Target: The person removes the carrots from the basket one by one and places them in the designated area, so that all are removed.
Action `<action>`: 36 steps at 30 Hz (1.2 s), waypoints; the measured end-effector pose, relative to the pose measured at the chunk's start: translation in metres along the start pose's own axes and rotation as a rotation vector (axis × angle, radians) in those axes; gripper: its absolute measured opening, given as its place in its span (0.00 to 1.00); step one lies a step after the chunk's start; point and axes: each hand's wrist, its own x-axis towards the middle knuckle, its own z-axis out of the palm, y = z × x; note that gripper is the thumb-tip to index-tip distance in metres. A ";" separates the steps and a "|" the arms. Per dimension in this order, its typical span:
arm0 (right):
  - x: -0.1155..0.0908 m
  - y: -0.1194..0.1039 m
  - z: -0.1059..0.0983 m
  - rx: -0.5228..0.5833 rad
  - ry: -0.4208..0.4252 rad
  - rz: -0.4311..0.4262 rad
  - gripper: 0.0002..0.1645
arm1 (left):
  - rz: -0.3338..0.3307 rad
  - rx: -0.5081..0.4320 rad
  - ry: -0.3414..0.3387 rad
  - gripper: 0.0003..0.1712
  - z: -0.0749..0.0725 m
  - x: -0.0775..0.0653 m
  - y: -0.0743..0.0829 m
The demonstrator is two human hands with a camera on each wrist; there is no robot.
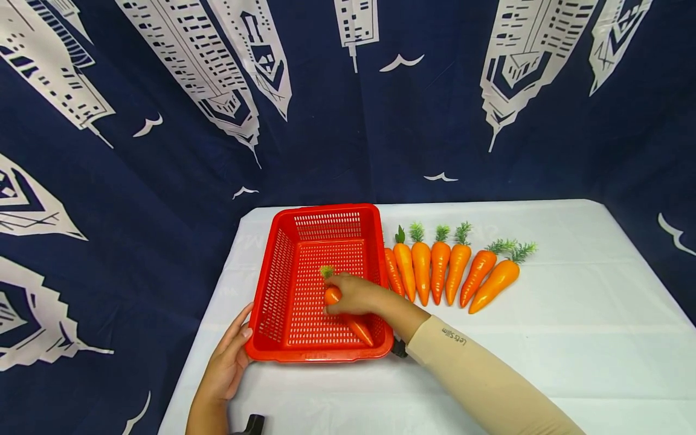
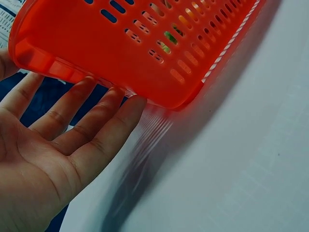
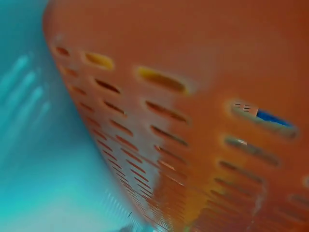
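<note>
A red plastic basket (image 1: 321,356) with slotted walls sits on the white table. Inside it, my right hand (image 1: 350,293) reaches over the right rim and holds an orange carrot (image 1: 359,330) round its upper part. The carrot's green tuft points away and its tip slants toward the near right corner. At the basket's near left corner is my left hand (image 1: 225,356). In the left wrist view its fingers (image 2: 99,137) are fairly straight, their tips touching the rim from outside. The basket's outer wall (image 3: 207,43) fills most of the right wrist view, with the right hand hidden.
Several orange carrots (image 1: 439,272) with green tops lie fanned in a row right of the basket. The leftmost is partly hidden by its rim. A white cloth (image 1: 598,338) covers the table. Behind hangs a dark blue curtain (image 1: 337,151) printed with white buildings and birds.
</note>
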 end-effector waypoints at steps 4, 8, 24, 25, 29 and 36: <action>0.000 0.002 0.001 -0.003 -0.055 -0.034 0.41 | 0.000 -0.001 0.002 0.31 0.000 0.000 0.000; -0.001 0.003 0.004 -0.020 -0.132 -0.053 0.41 | 0.000 0.000 0.005 0.31 0.000 0.001 -0.001; -0.003 0.009 0.006 -0.010 -0.419 -0.106 0.40 | -0.008 -0.001 0.004 0.31 0.000 0.002 -0.001; -0.003 0.009 0.005 -0.008 -0.434 -0.107 0.39 | -0.007 -0.001 0.003 0.31 0.000 0.001 -0.001; -0.003 0.008 0.005 -0.006 -0.480 -0.088 0.39 | -0.006 -0.003 0.004 0.31 0.000 0.001 -0.001; -0.002 0.007 0.004 0.051 -0.544 -0.039 0.42 | -0.014 0.001 0.017 0.32 0.000 0.001 -0.001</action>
